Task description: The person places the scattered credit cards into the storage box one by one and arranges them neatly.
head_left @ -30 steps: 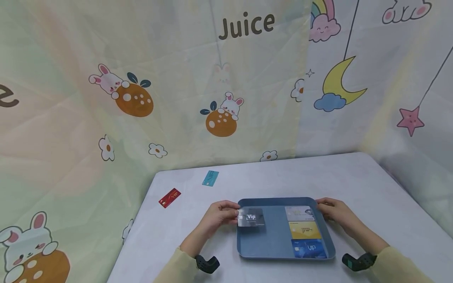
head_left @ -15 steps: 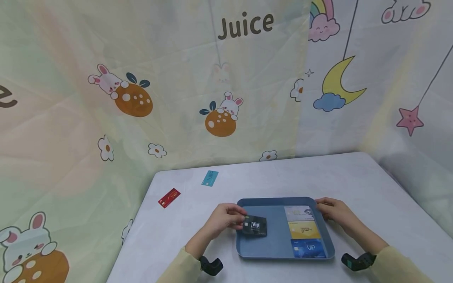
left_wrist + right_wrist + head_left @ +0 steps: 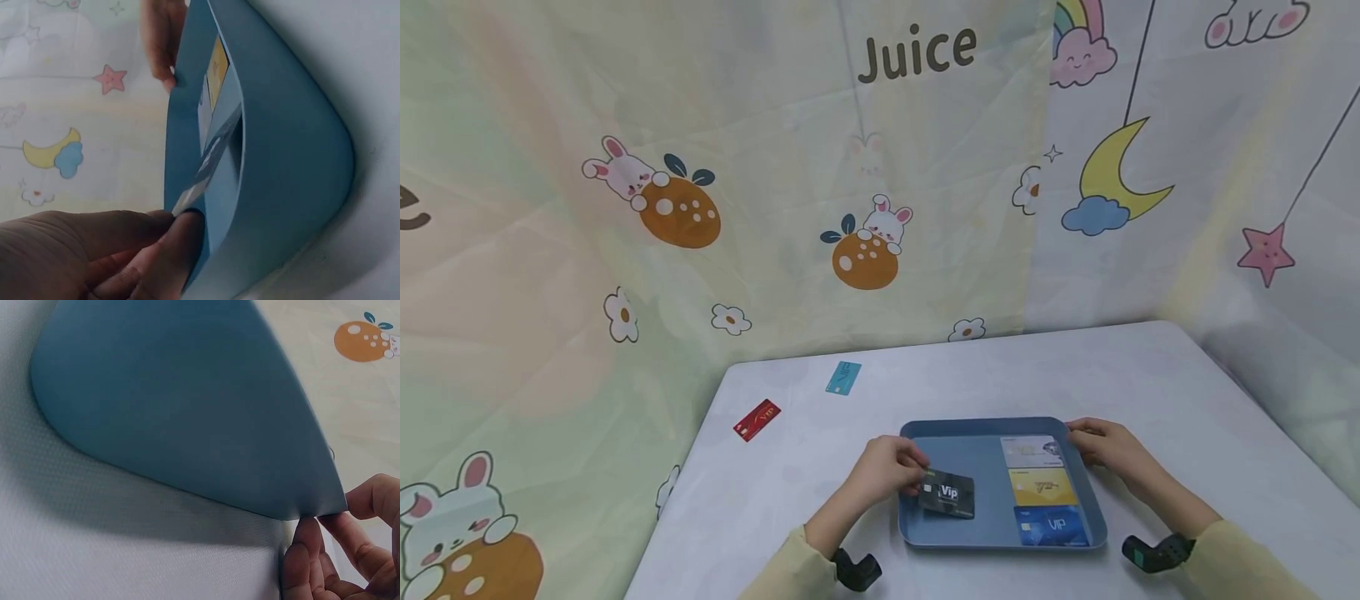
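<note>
My left hand (image 3: 889, 468) pinches the left edge of a black VIP card (image 3: 947, 493) between thumb and fingers. The card is held tilted inside the left part of a blue tray (image 3: 977, 427), and the left wrist view shows it slanting just behind the tray wall (image 3: 281, 137). At the tray's far right corner, my right hand (image 3: 1108, 446) grips the rim by thumb and fingertips. Down the tray's right side lie a silver-white card (image 3: 1032, 452), a yellow card (image 3: 1041, 487) and a blue VIP card (image 3: 1051, 526), one below another.
On the white table (image 3: 1000, 371), left of the tray, are a red VIP card (image 3: 757, 420) and a light-blue VIP card (image 3: 843, 378). A printed cloth (image 3: 775, 267) hangs behind the table.
The left hand has brought the black card right and toward the near side, further over the tray floor. The right hand stays at the tray corner, and the other cards have not moved.
</note>
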Tool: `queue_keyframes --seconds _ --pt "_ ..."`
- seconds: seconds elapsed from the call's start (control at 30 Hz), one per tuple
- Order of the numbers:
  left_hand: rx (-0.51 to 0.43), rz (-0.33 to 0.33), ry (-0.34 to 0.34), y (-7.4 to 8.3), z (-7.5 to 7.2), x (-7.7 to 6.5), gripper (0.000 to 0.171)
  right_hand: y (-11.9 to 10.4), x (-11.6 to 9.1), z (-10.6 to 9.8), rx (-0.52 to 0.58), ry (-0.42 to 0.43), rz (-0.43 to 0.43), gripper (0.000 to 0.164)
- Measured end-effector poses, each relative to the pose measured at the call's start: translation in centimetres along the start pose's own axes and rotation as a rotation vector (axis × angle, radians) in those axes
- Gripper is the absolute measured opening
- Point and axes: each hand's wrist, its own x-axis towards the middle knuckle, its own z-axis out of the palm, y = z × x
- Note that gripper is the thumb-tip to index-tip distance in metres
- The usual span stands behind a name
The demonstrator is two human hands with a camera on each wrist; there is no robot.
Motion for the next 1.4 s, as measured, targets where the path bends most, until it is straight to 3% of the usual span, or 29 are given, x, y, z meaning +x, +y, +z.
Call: queue_keyframes --seconds 0.2,0.63,1.2,1.4 --pt "0.063 -0.001 0.011 0.9 0.5 -0.7 0.010 0.0 0.0 0.0 0.002 -0.006 0.007 0.052" --pt "0.103 0.022 -0.005 1.5 2.1 -1.2 0.010 0.1 0.2 0.0 0.000 0.007 0.011 0.052" --pt "0.075 0.033 -0.081 1.1 3.8 -1.4 0.009 -0.2 -0.1 0.0 -0.002 0.003 0.007 0.053" --pt "0.115 0.055 -0.080 1.0 4.2 -1.4 0.010 -0.1 -0.2 0.1 -0.002 0.007 0.008 0.053"
